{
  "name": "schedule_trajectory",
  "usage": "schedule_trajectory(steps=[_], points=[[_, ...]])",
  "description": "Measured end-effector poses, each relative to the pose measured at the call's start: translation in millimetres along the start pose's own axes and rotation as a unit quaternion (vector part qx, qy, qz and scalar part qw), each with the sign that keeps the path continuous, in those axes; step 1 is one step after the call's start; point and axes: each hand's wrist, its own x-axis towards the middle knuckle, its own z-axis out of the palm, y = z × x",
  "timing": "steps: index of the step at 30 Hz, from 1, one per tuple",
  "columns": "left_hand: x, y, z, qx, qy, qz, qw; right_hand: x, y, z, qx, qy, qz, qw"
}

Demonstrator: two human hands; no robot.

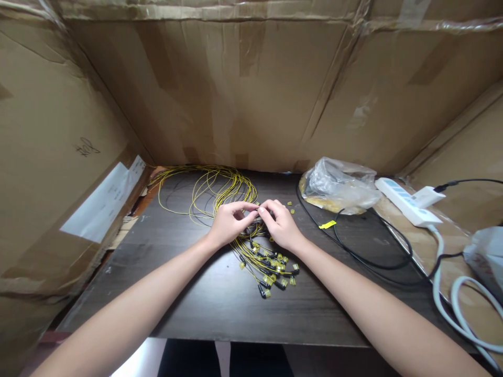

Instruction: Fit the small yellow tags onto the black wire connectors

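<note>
Three cardboard walls [243, 89] rise beyond and to either side of the hands, closing in the dark table [212, 298] on which both forearms reach forward. Beyond the left hand, and passing under both hands, lies the bundle of thin yellow wires [214, 191], its big loops spread toward the far left corner while its gathered strands run back between the wrists. Just on the near side of the hands those strands end in a cluster of small yellow and black connectors [275, 269], fanned out on the tabletop. To the right of the right hand, well apart from it, sits a crumpled clear plastic bag [340, 186], and farther right a white power strip [406, 201] with a black cable [365, 256] curving back toward the near edge. A small yellow tag [327, 225] lies between the right hand and that cable. The left hand [228, 222] and the right hand [281, 225] meet fingertip to fingertip above the bundle, both curled nearly closed, thumbs and forefingers pinching a small piece at the wires where the two hands touch; what that piece is cannot be told.
</note>
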Motion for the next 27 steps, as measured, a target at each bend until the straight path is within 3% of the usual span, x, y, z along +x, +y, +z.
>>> schedule_trajectory(steps=[11, 20, 27], points=[[-2.5, 0.4, -1.0, 0.048, -0.004, 0.067, 0.997, 0.9, 1.8, 0.8, -0.017, -0.030, 0.004, 0.999], [-1.1, 1.6, -0.5, 0.028, -0.003, 0.034, 0.999, -0.4, 1.4, -0.2, 0.015, 0.013, -0.010, 1.000], [-1.2, 1.0, -0.7, 0.031, -0.003, 0.054, 0.998, 1.3, 3.0, 1.0, -0.016, -0.019, -0.004, 1.000]])
